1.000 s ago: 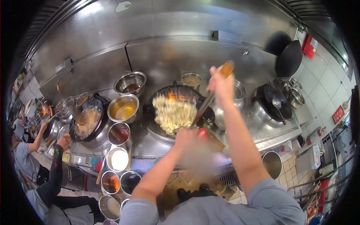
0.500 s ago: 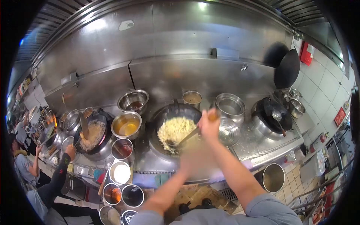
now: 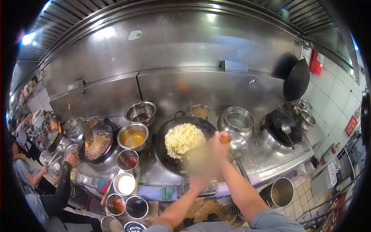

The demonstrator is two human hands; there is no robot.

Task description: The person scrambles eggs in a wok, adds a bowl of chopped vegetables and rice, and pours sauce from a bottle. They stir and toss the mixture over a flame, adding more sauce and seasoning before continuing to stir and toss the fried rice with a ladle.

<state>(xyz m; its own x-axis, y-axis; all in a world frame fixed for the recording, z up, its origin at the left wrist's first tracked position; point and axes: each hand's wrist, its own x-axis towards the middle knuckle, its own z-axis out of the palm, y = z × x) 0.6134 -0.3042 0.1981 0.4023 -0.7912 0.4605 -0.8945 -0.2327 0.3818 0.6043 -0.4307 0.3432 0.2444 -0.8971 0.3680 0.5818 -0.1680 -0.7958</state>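
Pale yellow fried rice (image 3: 185,138) is heaped in the upper part of a black wok (image 3: 166,165). My right hand (image 3: 221,149) is closed round the wooden handle (image 3: 225,139) of a ladle at the wok's right side. The ladle's head is hidden behind blur and my hands. Down at the wok's near rim, my left hand (image 3: 200,170) is smeared by motion, so its fingers cannot be made out.
Left of the wok stand a bowl of yellow liquid (image 3: 133,137), a pot of red sauce (image 3: 128,160) and a white-filled container (image 3: 124,184). A perforated strainer (image 3: 236,147) lies to the right. A co-worker's hand (image 3: 72,158) is by another wok (image 3: 98,145).
The fried rice has shifted up in the wok and bunched together. My right hand has moved down and slightly right with the ladle, whose shaft no longer shows. The view has tilted a little.
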